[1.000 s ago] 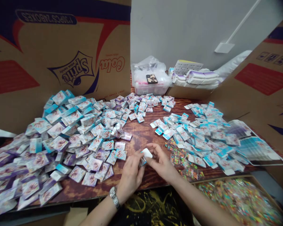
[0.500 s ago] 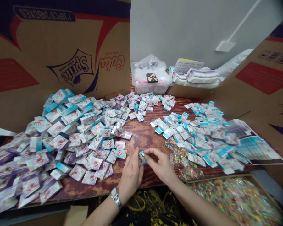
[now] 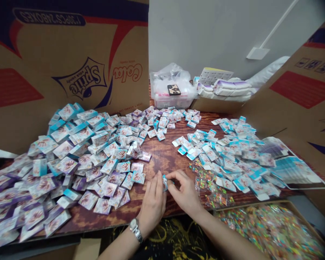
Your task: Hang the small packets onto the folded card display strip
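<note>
At the near middle of the brown table (image 3: pixel 162 155), just past the edge, 1 small box (image 3: pixel 165 183), white and blue, sits between 2 hands. Only a narrow strip of it shows; that strip runs away from the person, blue at the far end, facing the back wall. Full long axis: can't tell, fingers cover the rest.

Left hand (image 3: pixel 151 202): back up, fingers straight, pressed together and pointing away from the person, lying along the left side of the box and steadying it. Left thumb mostly hidden. Wrist carries 1 metal watch (image 3: pixel 134 226); forearm slants in from the lower left.

Right hand (image 3: pixel 184 191): thumb and index finger pinch the box from the right near its blue end, index bent, other fingers curled under. Forearm comes in from the lower right, so the arms make a V.

Left of the hands, heaped printed boxes (image 3: pixel 97 155). To the right, flap-ended boxes (image 3: pixel 233 155), with clear packets of coloured bits (image 3: pixel 211 186) just beside the right hand.
</note>
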A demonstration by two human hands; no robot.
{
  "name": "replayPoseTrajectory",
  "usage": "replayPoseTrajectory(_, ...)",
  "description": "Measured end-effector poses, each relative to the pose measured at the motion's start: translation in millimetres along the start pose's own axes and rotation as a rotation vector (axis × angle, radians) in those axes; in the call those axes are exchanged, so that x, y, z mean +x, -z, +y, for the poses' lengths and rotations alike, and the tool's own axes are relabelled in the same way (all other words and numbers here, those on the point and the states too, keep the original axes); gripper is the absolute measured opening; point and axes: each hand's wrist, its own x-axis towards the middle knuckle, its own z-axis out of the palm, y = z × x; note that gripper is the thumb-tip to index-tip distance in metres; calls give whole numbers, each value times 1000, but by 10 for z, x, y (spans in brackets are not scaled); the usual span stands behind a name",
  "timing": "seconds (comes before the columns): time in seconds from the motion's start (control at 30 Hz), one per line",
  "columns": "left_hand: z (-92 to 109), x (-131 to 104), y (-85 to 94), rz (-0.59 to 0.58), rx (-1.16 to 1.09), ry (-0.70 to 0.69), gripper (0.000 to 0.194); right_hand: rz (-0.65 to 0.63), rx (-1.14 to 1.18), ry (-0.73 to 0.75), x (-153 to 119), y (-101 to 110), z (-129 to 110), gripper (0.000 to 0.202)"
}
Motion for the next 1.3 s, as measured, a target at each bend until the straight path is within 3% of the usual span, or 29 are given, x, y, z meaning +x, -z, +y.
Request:
replayPoseTrajectory(0.23,6,-24,-22,-16,-22,10,67,7,16,-26,10,4,39,12)
replayPoseTrajectory(0.4,1,17,10,-8,47,-11,68,-43,28,133,-32,63,5,17)
replayPoseTrajectory(0.5,9,60,50,-21,71,-7,69,-61,85,141,-90,81,39,23)
replayPoseTrajectory(0.63,44,81,85,-59,65,17,71,-11,86,100,-178,51,112,23)
replayPoseTrajectory(0.9,55,70,99,-52,0,10,72,37,-5,271,-264,-52,159,29)
replayPoseTrajectory(1.1,41,67,103,-56,28,19,71,35,14,205,-268,-56,150,27)
replayPoseTrajectory(1.3,70,81,119,-42,37,43,72,45,224,-7,-286,-89,121,26)
